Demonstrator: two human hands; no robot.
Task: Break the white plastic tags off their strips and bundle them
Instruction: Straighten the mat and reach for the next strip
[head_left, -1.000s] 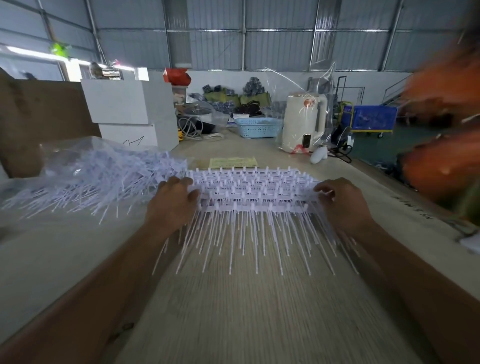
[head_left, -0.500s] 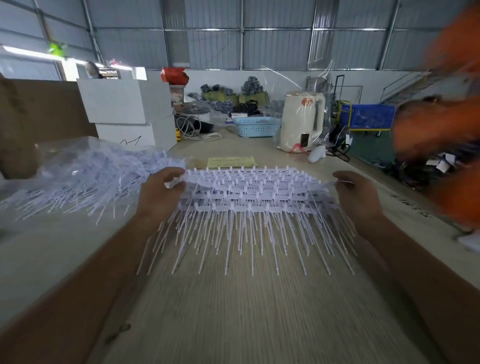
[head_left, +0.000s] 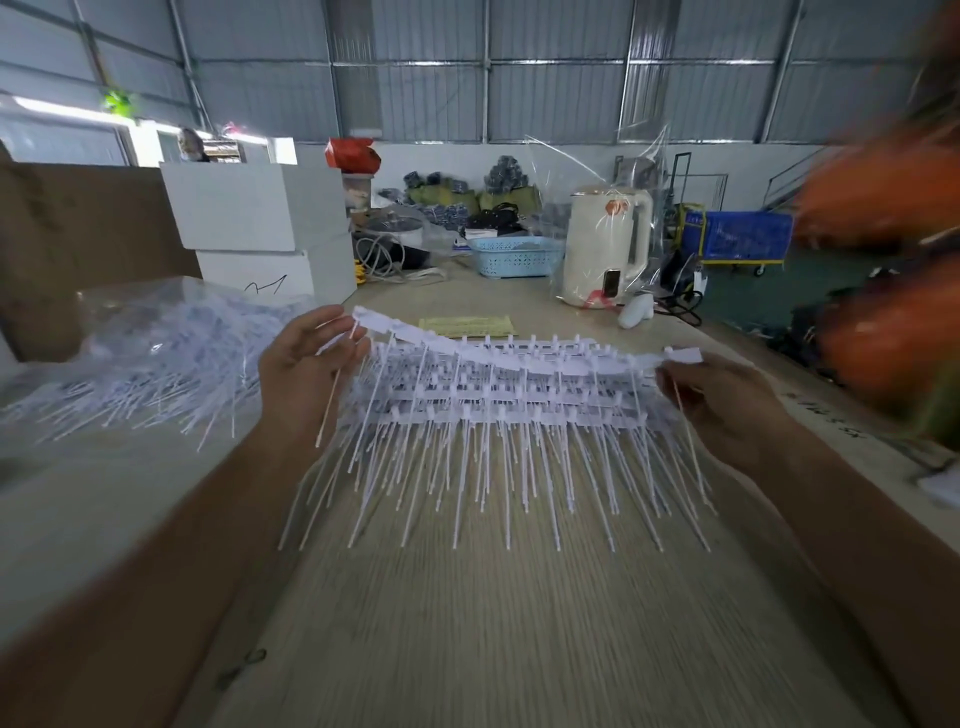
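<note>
White plastic tags (head_left: 498, 457) hang in a dense fringe from a stack of strips (head_left: 514, 410) lying on the wooden table (head_left: 493, 623), and that stack is the landmark for everything else. At the stack's left end the left hand (head_left: 306, 374) pinches the end of the top strip (head_left: 498, 358) between thumb and fingers; at the right end the right hand (head_left: 727, 410) has its fingers curled onto the opposite end. The top strip is raised clear of the stack on the left and sags toward it in the middle, so I judge the 2 hands are peeling off 1 strip so its tags can be snapped free without tangling in the layers below. Holding both ends probably keeps the strip taut enough for that.

Counted: 2 hands, 1 lifted strip, at least 3 more strips visible beneath it; the tags are too many and too overlapped to count. Left of the stack lies a loose heap (head_left: 156, 374) of white tags, partly under clear plastic. Beyond the stack sit 1 yellow paper (head_left: 467, 326), 1 blue basket (head_left: 514, 255) and 1 cream kettle (head_left: 605, 244). No bundle is visible yet.
</note>
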